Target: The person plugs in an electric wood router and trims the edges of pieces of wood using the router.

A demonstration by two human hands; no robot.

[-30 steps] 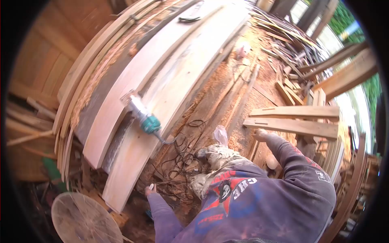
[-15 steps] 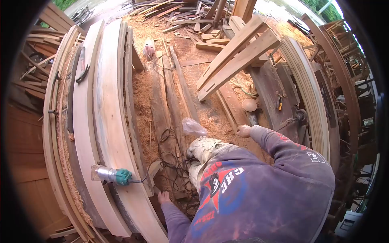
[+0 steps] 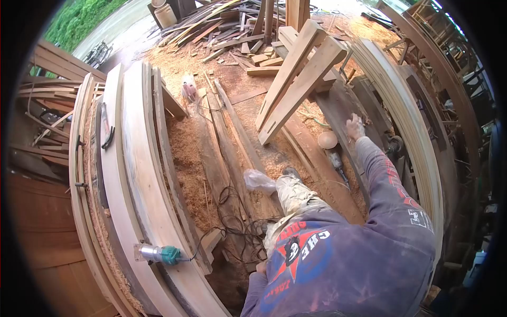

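My right hand (image 3: 355,128) is at the dark wooden bench (image 3: 338,108) on the right, its fingers closed round something too small to name. Just left of it lie a round sanding disc (image 3: 327,140) and a power tool (image 3: 336,159). My left hand (image 3: 261,267) is low beside my body, near the tangled black cord (image 3: 229,224); its fingers are mostly hidden. A teal and silver router (image 3: 158,254) rests on the long curved planks (image 3: 153,185) at the left. A clear plastic bag (image 3: 259,180) lies by my leg.
Two slotted wooden legs (image 3: 303,90) stand tilted ahead. A hammer (image 3: 106,127) lies on the left planks. Scrap wood (image 3: 227,26) is piled at the far end, with shavings (image 3: 187,142) over the floor. Curved boards (image 3: 404,105) line the right side.
My right hand has reached forward and right to the bench, where a small yellow and black tool showed earlier. My left hand has drawn in toward my body. The view has turned.
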